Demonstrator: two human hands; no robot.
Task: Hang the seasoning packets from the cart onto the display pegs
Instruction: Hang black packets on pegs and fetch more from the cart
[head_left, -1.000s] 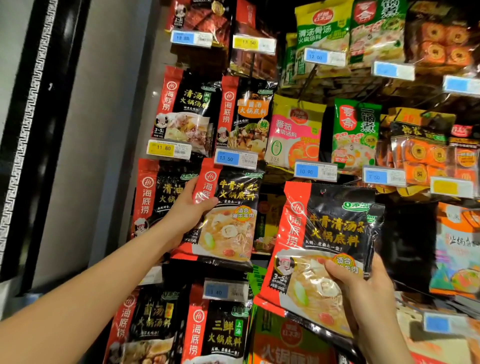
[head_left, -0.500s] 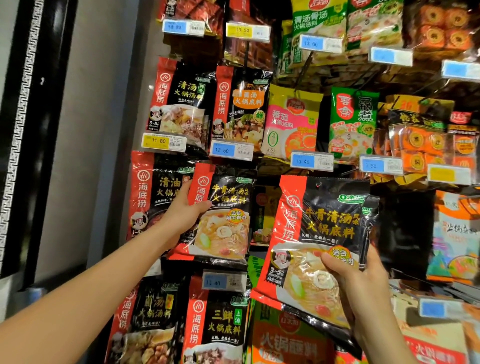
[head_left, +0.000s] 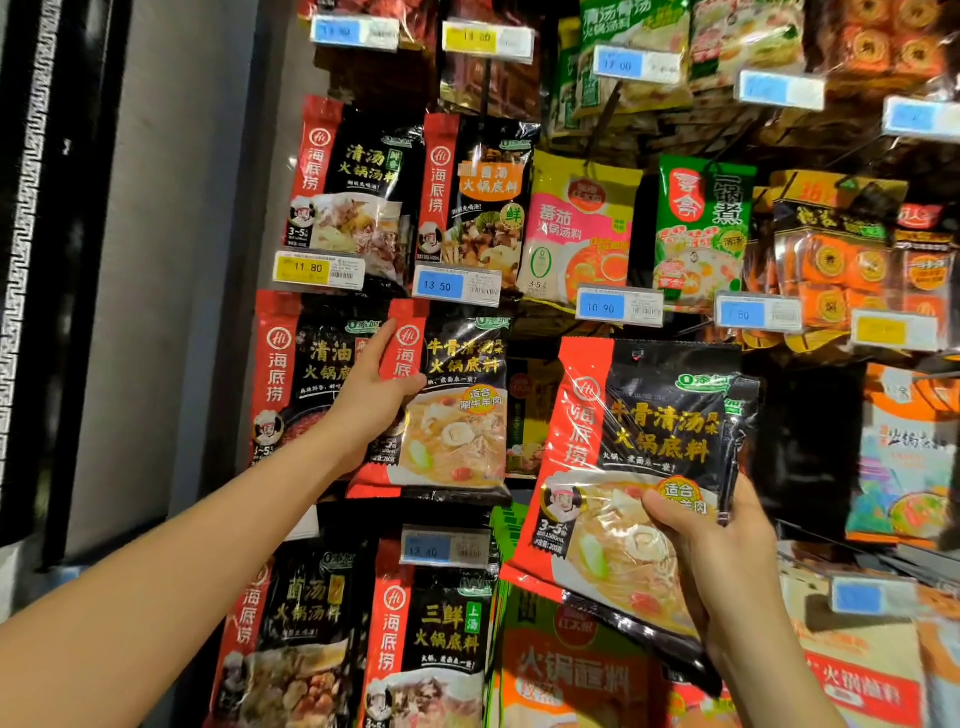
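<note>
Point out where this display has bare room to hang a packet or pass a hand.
Roomiest looks the dark recess between the packet in the right hand and the orange packets. A narrow slot lies between that packet and the left packet that the left hand grips, with stock set deeper in. The rows above overlap tightly.

glossy crinkled plastic film on the seasoning packet (head_left: 639, 467); clear plastic price tag holders (head_left: 457, 285); matt grey wall (head_left: 171, 260).

L hand (head_left: 371, 397) grips hanging packet (head_left: 457, 410); R hand (head_left: 722, 551) holds loose packet (head_left: 639, 467).
</note>
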